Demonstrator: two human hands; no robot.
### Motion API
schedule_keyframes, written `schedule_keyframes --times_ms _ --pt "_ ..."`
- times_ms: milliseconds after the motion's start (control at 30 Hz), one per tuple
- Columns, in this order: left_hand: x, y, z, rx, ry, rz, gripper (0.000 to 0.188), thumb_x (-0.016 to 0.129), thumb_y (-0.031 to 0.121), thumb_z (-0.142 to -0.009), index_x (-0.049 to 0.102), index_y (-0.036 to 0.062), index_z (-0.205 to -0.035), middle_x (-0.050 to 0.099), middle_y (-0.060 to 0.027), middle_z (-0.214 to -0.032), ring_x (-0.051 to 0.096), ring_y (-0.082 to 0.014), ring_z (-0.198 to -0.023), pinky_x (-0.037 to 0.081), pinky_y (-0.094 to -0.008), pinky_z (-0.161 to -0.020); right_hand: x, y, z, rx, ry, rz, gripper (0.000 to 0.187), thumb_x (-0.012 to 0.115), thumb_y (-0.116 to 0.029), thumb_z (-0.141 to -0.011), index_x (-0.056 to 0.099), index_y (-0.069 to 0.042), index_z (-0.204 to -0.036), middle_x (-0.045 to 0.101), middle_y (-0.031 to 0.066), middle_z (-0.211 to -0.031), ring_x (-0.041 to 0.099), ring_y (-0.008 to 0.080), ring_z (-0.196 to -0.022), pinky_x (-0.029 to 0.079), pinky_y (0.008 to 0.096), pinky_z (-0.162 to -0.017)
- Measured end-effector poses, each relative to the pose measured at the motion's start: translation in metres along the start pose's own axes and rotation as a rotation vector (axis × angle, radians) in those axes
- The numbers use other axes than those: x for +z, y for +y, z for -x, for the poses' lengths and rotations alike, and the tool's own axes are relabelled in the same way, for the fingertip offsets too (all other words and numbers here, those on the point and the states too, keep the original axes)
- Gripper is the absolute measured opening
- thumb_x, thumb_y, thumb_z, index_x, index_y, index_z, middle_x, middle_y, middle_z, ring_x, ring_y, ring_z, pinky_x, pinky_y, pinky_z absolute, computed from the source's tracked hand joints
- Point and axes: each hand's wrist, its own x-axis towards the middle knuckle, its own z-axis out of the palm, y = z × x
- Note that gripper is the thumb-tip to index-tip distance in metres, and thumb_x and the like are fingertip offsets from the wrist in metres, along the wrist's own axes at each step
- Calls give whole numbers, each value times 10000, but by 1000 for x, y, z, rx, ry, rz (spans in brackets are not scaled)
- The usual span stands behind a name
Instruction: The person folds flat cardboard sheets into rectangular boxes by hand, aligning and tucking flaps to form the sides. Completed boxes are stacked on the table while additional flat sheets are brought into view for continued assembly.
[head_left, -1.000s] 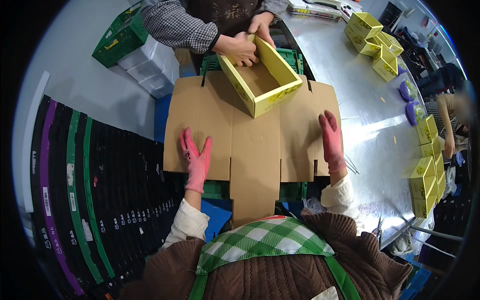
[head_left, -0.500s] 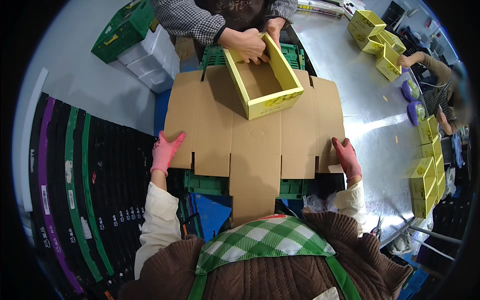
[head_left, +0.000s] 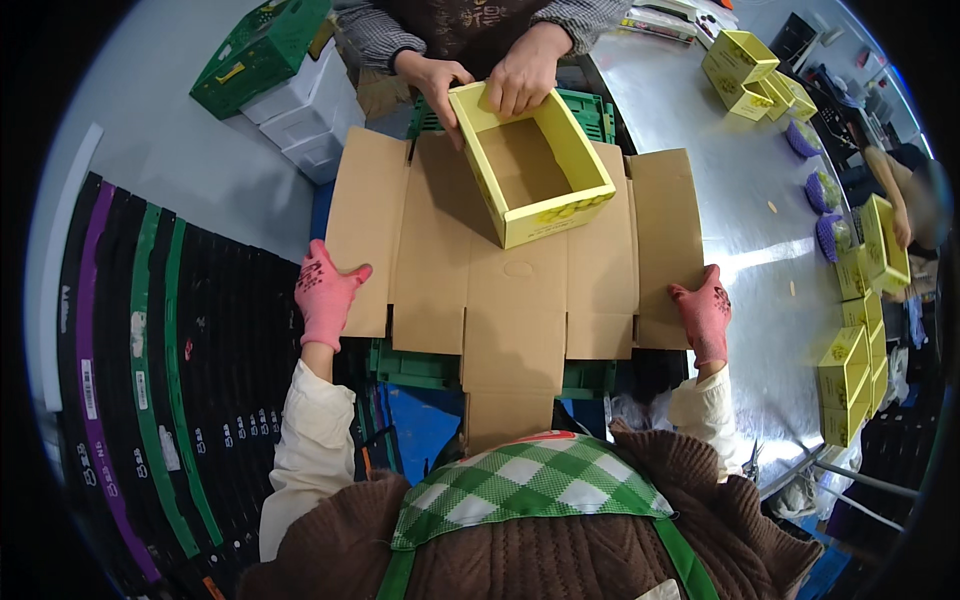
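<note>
A brown cardboard box blank (head_left: 515, 330) lies spread out before me, its side flaps tilted a little upward. My left hand (head_left: 328, 298), in a pink glove, grips the outer edge of the left flap, thumb over its inner face. On the opposite side, my right hand (head_left: 705, 318), gloved alike, holds the right flap's edge between thumb and fingers. An open yellow box (head_left: 555, 212) with a green fruit print rests on the far part of the blank. Both hands of a co-worker (head_left: 525, 72) across from me hold its far end.
Green crates (head_left: 415, 368) sit beneath the blank. Stacked black crates (head_left: 235, 380) line my left; a green crate (head_left: 265, 60) tops white boxes (head_left: 305, 110). Along the metal table (head_left: 735, 200) at right are yellow boxes (head_left: 848, 375), fruit in purple netting (head_left: 822, 190) and another person's arm (head_left: 890, 190).
My hands have shifted slightly outward, and both side flaps have tilted up. The co-worker's hands have changed grip on the yellow box. Another yellow box at right has moved nearer along the table.
</note>
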Motion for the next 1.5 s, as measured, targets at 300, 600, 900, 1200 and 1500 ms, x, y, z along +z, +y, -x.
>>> schedule_keyframes --times_ms 300,600,900,1200,1500 --pt "-1 18 -3 163 -38 -197 553 742 324 -741 409 43 -1081 637 -175 -929 644 -338 -884 520 -423 -743 2 -36 18 -246 -15 -9 402 663 -134 -763 512 -65 -1129 657 142 -1057 637 336 -974 502 401 -833" --pt "-4 7 0 314 -129 -39 585 638 303 -839 369 -39 -1231 621 -250 -1023 596 -409 -975 485 -470 -825 14 -23 15 -235 -296 -667 683 480 19 -897 175 -140 -1487 334 174 -1475 346 277 -1351 341 370 -1080" --pt "-15 -19 6 188 -376 337 587 523 237 -937 238 -45 -1365 623 -263 -930 600 -429 -851 463 -449 -705 26 -28 20 -401 -471 -826 662 453 -322 -1000 91 -120 -1517 196 117 -1552 194 225 -1419 189 309 -1133" --pt "-5 14 32 213 -209 335 472 488 107 -903 272 -1 -1308 591 -283 -844 583 -450 -783 458 -469 -649 23 -21 9 -357 -479 -921 666 307 -476 -1006 166 -48 -1497 221 88 -1544 203 187 -1417 184 301 -1145" --pt "5 32 38 267 -240 426 409 556 184 -910 402 27 -1255 592 -277 -987 578 -440 -910 466 -495 -755 27 -26 15 -370 -604 -1200 588 299 -400 -1027 200 -52 -1490 287 101 -1516 278 208 -1386 210 293 -1131"
